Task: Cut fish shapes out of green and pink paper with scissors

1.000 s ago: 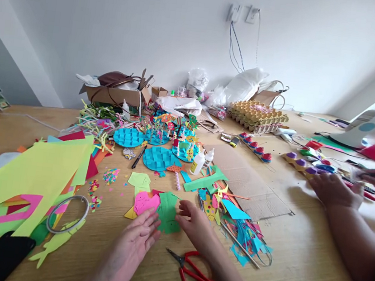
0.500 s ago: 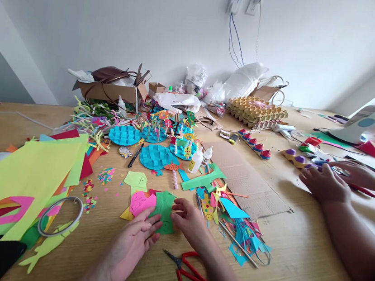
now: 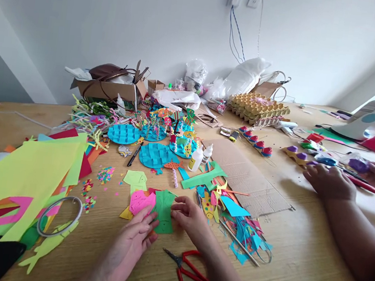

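Note:
My left hand [image 3: 131, 245] is open, palm turned partly up, its fingertips over the lower edge of a pink paper cutout [image 3: 141, 201]. A green paper piece [image 3: 164, 213] with drawn lines lies between my hands. At its right edge is my right hand [image 3: 189, 216], fingers loosely bent and apart; whether the fingertips press on the paper I cannot tell. Above the pink piece lies a pale green cutout [image 3: 136, 179] with a drawn fish shape. Red-handled scissors [image 3: 188, 275] rest partly behind my right forearm, blades pointing left.
Colored paper sheets [image 3: 51, 160] and a tape roll [image 3: 59, 217] lie left. Blue round bases [image 3: 158, 156], glue bottles [image 3: 195, 158] and paper scraps [image 3: 245, 229] spread beyond. At right, a co-worker's hand [image 3: 332, 183] lies near painted egg-carton pieces [image 3: 296, 156]; their other hand holds something purple.
My hands have stayed almost in place over the paper pieces. At the right, the co-worker's far hand has moved right with a purple thing in its fingers. The view has shifted slightly.

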Tool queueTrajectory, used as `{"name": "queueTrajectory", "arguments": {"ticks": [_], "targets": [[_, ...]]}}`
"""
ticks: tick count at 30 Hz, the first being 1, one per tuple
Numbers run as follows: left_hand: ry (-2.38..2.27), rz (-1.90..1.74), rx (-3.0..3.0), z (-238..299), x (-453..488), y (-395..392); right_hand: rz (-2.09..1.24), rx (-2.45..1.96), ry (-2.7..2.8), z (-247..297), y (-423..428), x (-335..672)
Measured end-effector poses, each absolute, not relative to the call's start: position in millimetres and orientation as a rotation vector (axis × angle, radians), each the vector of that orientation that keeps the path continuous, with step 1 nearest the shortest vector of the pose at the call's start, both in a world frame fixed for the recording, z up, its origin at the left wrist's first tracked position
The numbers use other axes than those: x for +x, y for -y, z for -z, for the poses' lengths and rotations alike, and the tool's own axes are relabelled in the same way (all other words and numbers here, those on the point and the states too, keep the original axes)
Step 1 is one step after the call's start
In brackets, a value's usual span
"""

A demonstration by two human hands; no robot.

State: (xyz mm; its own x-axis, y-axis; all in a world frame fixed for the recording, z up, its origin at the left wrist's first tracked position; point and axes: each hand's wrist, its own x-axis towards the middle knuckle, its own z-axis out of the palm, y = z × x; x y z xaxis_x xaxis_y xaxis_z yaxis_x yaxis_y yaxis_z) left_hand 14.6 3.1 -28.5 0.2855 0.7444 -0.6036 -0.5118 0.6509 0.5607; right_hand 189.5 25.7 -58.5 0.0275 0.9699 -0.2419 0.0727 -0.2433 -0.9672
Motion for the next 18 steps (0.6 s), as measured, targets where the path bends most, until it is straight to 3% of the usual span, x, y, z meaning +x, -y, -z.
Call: {"name": "queueTrajectory", "arguments": {"ticks": [18], "targets": [[-0.933, -0.866, 0.293, 36.7, 16.6, -3.5, -1.269, -1.511, 1.287, 59.2, -24.2, 164.7]]}}
